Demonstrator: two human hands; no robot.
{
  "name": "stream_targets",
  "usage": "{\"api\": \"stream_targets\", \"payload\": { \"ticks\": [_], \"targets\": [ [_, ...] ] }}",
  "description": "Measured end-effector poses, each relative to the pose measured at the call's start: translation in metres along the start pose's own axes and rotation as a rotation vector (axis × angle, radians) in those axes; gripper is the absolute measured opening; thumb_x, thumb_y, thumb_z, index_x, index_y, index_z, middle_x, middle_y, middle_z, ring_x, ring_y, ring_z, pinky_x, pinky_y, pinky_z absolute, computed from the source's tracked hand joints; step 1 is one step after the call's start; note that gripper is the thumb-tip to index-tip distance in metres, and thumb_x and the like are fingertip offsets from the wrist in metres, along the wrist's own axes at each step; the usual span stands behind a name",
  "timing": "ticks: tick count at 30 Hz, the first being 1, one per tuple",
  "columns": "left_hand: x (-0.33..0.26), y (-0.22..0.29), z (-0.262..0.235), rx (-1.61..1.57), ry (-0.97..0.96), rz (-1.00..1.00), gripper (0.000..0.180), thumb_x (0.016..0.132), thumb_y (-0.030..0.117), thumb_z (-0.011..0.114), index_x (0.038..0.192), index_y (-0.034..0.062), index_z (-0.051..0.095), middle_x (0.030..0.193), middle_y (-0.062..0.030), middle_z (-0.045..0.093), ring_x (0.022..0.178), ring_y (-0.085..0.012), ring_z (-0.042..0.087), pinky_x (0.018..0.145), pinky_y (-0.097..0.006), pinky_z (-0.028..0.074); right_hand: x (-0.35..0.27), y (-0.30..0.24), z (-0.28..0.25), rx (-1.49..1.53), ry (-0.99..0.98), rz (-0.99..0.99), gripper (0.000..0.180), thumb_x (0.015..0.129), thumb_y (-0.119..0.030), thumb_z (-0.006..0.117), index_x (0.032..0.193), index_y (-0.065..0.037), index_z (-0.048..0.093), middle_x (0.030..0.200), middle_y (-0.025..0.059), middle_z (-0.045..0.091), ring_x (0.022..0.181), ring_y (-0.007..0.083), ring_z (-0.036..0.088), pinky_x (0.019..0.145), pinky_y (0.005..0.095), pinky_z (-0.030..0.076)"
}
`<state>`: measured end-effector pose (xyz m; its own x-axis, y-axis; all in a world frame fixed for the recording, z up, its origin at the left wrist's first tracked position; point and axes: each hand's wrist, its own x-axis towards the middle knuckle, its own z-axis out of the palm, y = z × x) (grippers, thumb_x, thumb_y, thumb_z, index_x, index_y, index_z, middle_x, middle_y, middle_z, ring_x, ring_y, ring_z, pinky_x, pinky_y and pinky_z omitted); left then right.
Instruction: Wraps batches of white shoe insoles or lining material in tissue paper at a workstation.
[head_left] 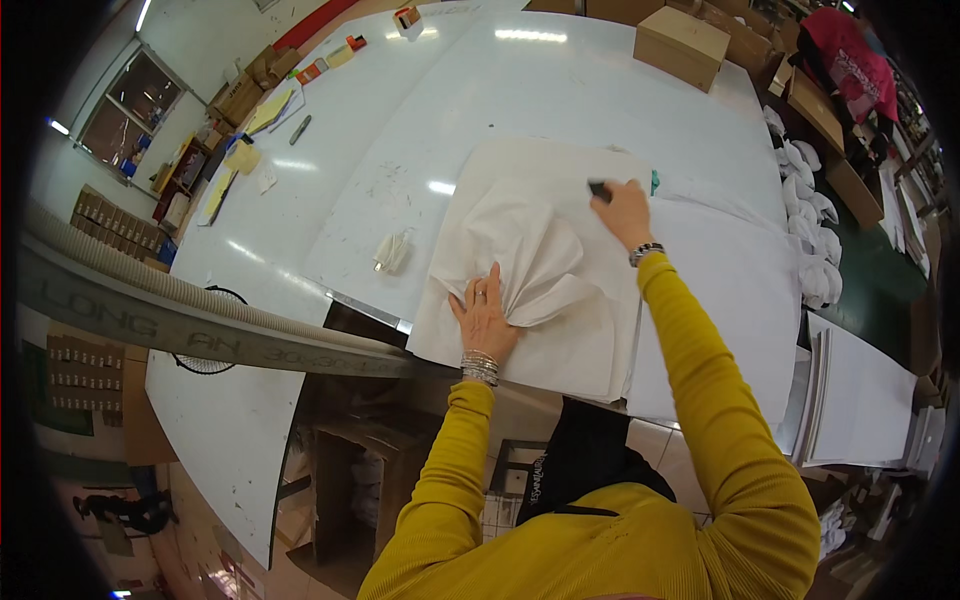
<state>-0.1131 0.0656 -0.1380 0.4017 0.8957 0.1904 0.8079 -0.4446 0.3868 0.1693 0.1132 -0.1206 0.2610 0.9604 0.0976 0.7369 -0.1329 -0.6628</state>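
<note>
A crumpled white sheet [545,255], its folds fanning out beside my left hand, lies on a stack of cream-white sheets [590,350] at the table's near edge. My left hand [487,318] rests palm down on it with the fingers spread; the thumb is mostly hidden by the folds. Above the right part of the stack, my right hand [625,213] is closed round a small black object [600,191], whose kind I cannot make out. A small teal item [655,182] shows just beyond that wrist.
A clear crumpled wrapper [392,252] lies left of the stack, and a second white stack [715,300] lies to its right. A marker [300,130] is farther left. A cardboard box [682,48] stands at the back right. A grey beam [200,325] crosses at the left.
</note>
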Motion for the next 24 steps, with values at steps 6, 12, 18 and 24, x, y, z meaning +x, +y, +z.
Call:
{"api": "stream_targets", "payload": {
  "ticks": [6, 12, 18, 24],
  "targets": [
    [-0.008, -0.019, 0.007, -0.056, 0.171, 0.014, 0.082, 0.062, 0.028, 0.075, 0.135, 0.0137, 0.039, 0.107, -0.0060, 0.056, 0.116, -0.0269, 0.043, 0.104, -0.057, 0.020, -0.087, -0.083, 0.050, 0.046, -0.490, -0.184, 0.027, 0.064, -0.025, 0.067, 0.082, -0.004, 0.068, 0.080, 0.0208, 0.061, 0.090, 0.0330, 0.058, 0.076, 0.0391, 0.049],
    [-0.014, -0.037, 0.024, -0.062, 0.417, 0.199, 0.033, 0.058, 0.021, 0.073, 0.087, 0.0071, 0.064, 0.092, -0.0091, 0.056, 0.099, -0.0298, 0.049, 0.091, -0.047, 0.033, -0.135, -0.053, -0.035, 0.332, -0.143, -0.110, 0.039, 0.066, -0.028, 0.074, 0.100, -0.008, 0.070, 0.089, 0.0133, 0.059, 0.081, 0.0263, 0.059, 0.072, 0.0337, 0.049],
    [-0.062, 0.045, 0.023, -0.449, 0.284, 0.313, 0.049, 0.067, 0.016, 0.073, 0.112, 0.0032, 0.059, 0.108, -0.0166, 0.060, 0.104, -0.0351, 0.055, 0.090, -0.042, 0.044, -0.192, -0.017, -0.040, 0.699, 0.157, 0.292, 0.029, 0.080, -0.019, 0.064, 0.102, -0.001, 0.066, 0.078, 0.0056, 0.062, 0.064, 0.0118, 0.054, 0.060, 0.0261, 0.047],
    [-0.068, 0.106, 0.020, -1.494, -0.522, 0.058, 0.043, 0.076, 0.013, 0.068, 0.115, -0.0007, 0.056, 0.112, -0.0097, 0.061, 0.099, -0.0154, 0.058, 0.083, -0.031, 0.048, -0.276, -0.027, -0.059, 0.932, -0.037, 0.265, 0.026, 0.083, -0.018, 0.059, 0.097, 0.003, 0.066, 0.077, 0.0006, 0.063, 0.064, 0.0071, 0.053, 0.054, 0.0236, 0.043]
  ]
}}
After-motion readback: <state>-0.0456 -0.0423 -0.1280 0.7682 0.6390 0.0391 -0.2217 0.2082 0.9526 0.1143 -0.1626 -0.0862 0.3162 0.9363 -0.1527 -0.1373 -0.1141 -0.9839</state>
